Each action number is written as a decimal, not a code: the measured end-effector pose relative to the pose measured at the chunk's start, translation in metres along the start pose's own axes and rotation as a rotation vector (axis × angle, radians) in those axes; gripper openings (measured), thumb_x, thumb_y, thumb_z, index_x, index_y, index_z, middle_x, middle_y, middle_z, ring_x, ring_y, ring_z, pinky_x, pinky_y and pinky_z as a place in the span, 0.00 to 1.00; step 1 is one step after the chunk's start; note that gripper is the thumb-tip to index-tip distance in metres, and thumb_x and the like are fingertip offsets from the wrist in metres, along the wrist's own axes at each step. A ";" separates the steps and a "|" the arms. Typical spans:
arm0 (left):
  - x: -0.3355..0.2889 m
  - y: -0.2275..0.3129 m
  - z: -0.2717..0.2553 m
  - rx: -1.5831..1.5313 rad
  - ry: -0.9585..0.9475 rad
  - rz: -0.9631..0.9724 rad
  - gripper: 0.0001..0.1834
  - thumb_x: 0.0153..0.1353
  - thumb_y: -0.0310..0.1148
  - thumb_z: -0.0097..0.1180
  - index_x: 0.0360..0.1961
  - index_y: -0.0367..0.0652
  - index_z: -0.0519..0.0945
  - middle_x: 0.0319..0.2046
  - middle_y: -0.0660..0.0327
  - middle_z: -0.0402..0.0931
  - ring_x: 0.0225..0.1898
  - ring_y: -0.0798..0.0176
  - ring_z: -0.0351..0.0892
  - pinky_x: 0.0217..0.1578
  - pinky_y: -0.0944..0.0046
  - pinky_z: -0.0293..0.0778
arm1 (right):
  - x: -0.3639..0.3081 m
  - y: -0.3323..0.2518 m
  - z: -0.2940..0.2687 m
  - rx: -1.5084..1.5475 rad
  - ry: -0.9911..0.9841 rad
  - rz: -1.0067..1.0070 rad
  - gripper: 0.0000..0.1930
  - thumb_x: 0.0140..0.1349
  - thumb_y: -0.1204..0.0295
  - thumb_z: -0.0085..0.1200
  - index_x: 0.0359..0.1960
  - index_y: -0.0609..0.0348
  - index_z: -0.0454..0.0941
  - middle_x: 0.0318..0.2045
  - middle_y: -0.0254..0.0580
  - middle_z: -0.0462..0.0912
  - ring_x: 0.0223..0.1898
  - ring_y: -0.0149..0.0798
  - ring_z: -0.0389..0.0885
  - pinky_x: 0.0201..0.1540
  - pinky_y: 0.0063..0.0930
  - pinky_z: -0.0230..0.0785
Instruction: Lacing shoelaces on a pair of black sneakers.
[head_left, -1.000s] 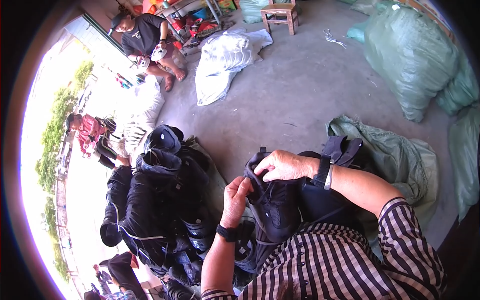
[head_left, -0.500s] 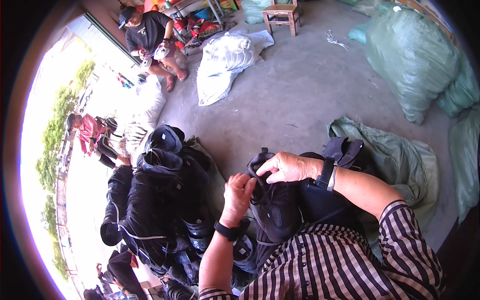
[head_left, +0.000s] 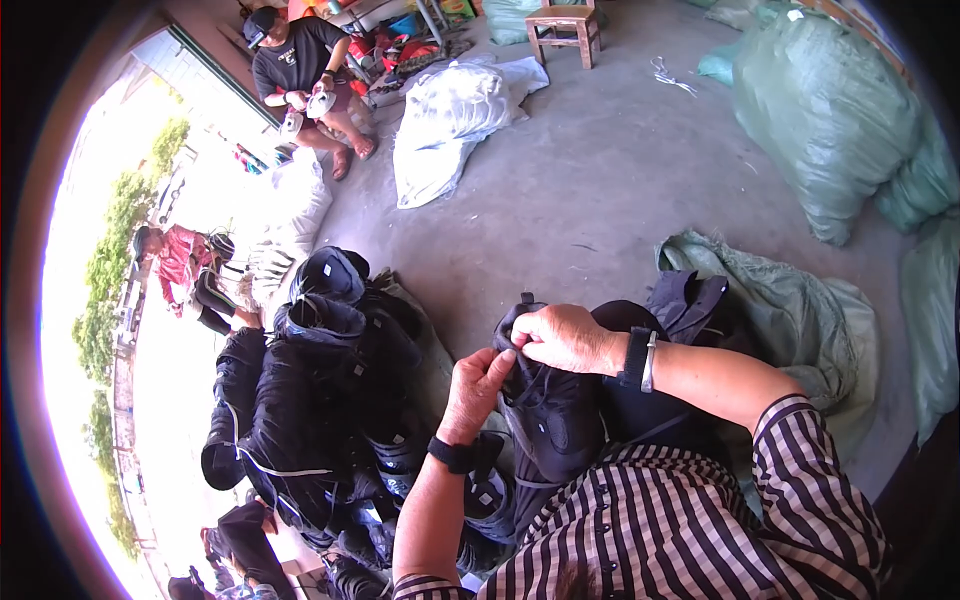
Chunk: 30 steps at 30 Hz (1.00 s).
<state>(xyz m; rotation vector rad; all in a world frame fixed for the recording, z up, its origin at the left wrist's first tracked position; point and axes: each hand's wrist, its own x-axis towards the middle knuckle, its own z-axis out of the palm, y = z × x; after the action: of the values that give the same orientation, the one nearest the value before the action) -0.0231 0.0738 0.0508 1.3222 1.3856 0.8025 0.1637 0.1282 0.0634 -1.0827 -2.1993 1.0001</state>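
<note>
A black lace-up shoe (head_left: 562, 425) rests in front of my body, toe toward me and its opening away. At the left edge of that opening, my left hand (head_left: 474, 390) is closed in a pinch, thumb tip against the shoe. My right hand (head_left: 565, 340) reaches over from the right, its fingers curled and pinching at the opening near the laces. The two hands almost touch. Whether a lace or the collar lies between the fingertips is hidden. Dark material (head_left: 640, 410) lies under and beside the shoe.
A heap of black shoes (head_left: 300, 400) bundled with white cord stands at my left. Green sacking (head_left: 790, 310) lies at right, with full green sacks (head_left: 825, 120) beyond. Farther off are a white sack (head_left: 455, 120), a wooden chair (head_left: 563, 30) and a seated person (head_left: 300, 70) holding pale pieces.
My right hand has curled its outstretched finger into a pinch at the shoe's opening. My left hand has shifted slightly right, so the fingertips are closer together.
</note>
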 end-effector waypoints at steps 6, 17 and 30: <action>-0.001 -0.004 -0.016 -0.236 -0.107 -0.088 0.21 0.65 0.47 0.51 0.21 0.42 0.75 0.22 0.72 0.68 0.27 0.77 0.61 0.32 0.73 0.59 | -0.007 0.029 -0.037 -0.182 0.196 -0.020 0.05 0.55 0.67 0.53 0.30 0.50 0.78 0.23 0.41 0.81 0.29 0.47 0.81 0.32 0.38 0.72; -0.026 -0.002 -0.013 -0.468 -0.106 -0.084 0.13 0.65 0.38 0.49 0.26 0.43 0.76 0.27 0.71 0.71 0.34 0.74 0.66 0.44 0.71 0.59 | -0.088 0.038 -0.061 0.592 -0.158 0.540 0.10 0.65 0.70 0.46 0.31 0.66 0.73 0.18 0.43 0.79 0.13 0.31 0.75 0.13 0.23 0.67; -0.027 -0.013 -0.008 -0.634 -0.035 -0.115 0.11 0.65 0.36 0.49 0.32 0.41 0.77 0.30 0.69 0.73 0.37 0.74 0.69 0.46 0.73 0.61 | -0.080 0.024 -0.042 0.660 -0.370 0.523 0.09 0.63 0.74 0.49 0.37 0.69 0.69 0.19 0.42 0.77 0.12 0.31 0.76 0.12 0.20 0.67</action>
<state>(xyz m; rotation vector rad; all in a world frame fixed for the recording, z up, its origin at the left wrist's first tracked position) -0.0375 0.0465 0.0469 0.7522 1.0411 1.0248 0.2490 0.0891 0.0625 -1.2207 -1.6132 2.1093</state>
